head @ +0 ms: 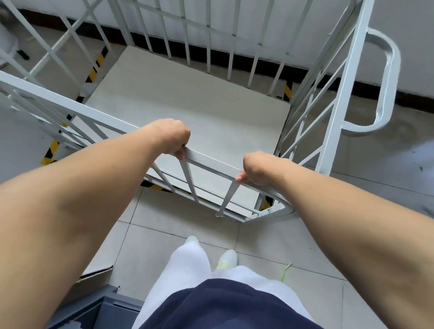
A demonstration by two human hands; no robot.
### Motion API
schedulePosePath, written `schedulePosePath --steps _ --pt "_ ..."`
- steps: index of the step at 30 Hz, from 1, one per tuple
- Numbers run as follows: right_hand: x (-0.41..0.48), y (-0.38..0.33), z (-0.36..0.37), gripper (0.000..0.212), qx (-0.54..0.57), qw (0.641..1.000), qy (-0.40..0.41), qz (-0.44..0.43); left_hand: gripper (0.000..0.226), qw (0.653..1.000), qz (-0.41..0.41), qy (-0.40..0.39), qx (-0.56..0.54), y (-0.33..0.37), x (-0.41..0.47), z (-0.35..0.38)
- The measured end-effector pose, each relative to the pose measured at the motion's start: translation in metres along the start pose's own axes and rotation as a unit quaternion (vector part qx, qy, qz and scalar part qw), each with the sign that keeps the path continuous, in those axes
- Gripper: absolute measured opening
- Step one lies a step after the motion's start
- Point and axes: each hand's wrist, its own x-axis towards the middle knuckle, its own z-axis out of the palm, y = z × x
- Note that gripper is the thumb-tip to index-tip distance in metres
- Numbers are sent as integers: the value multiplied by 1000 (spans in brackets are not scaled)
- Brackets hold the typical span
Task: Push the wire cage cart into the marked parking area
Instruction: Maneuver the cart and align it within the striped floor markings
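Observation:
A pale grey wire cage cart with a flat white floor panel stands right in front of me, its far side close to the wall. My left hand and my right hand both grip the cart's near top rail, knuckles up. Yellow-and-black marking tape runs along the floor on the cart's left, and short pieces show under its near edge and at its far right corner. The cart's floor sits between these tape lines. Its wheels are hidden.
A white wall with a dark skirting strip lies just beyond the cart. A looped handle sticks out from the cart's right side. A grey bin and cardboard sit by my left leg. Tiled floor spreads to the right.

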Motion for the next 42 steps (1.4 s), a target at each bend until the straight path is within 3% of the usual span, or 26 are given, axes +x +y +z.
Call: schedulePosePath --steps 15,42 --pt "-6 -3 6 43 16 998 52 -8 31 999 -21 22 -25 4 -9 0" --pt "-3 -2 4 34 16 999 35 -14 24 1000 -4 14 -26 -2 -1 -1"
